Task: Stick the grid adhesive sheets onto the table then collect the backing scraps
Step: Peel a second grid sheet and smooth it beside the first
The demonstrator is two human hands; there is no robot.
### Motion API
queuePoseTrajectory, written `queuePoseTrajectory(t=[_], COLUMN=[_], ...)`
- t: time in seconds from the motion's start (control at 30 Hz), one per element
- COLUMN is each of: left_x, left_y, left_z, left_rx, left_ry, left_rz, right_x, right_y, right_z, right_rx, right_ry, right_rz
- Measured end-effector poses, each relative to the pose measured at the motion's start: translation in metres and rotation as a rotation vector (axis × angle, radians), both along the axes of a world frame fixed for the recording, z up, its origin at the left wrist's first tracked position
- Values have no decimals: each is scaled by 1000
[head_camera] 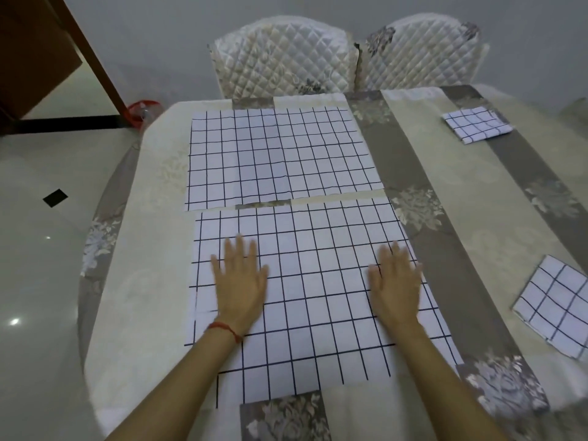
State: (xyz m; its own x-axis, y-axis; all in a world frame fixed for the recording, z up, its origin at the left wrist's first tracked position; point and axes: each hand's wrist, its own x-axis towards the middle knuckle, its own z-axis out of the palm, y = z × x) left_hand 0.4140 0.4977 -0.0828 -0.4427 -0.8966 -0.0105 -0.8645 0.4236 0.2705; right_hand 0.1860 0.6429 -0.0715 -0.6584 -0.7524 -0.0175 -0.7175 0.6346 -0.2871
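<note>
Floor: pale glossy tiles, open along the table's left edge.
Table: rounded left rim, cream and grey floral cloth.
Left hand: fingers spread flat, pressing the near grid sheet's left half, inside its left edge.
Near grid sheet: flat before the person, far edge just short of the far sheet.
Far grid sheet: flat, narrow cloth strip between the two.
Right hand: fingers straight, pressing near the sheet's right edge.
Folded grid pieces: one far right, one near right, bare cloth between.
</note>
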Motion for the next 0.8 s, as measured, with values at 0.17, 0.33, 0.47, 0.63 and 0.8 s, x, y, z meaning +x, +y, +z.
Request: queuePoseTrajectory(t=[0.17, 0.33, 0.47, 0.63, 0.8], left_x=[-39, 4, 25, 2, -81], left_y=[57, 34, 25, 43, 98], left_z=[-12, -20, -12, 6, 32], left_rx=[91, 60, 82, 180, 137], left_ry=[-52, -59, -70, 3, 116], left_rz=[-293, -153, -71, 47, -147], right_x=[59, 23, -4, -37, -110], right_y=[-14, 20, 42, 65, 118], right_z=[-18, -23, -17, 5, 36], right_rx=[99, 64, 112, 65, -41], right_ry=[-62, -70, -82, -255, -227], right_rz=[331, 119, 48, 127, -13])
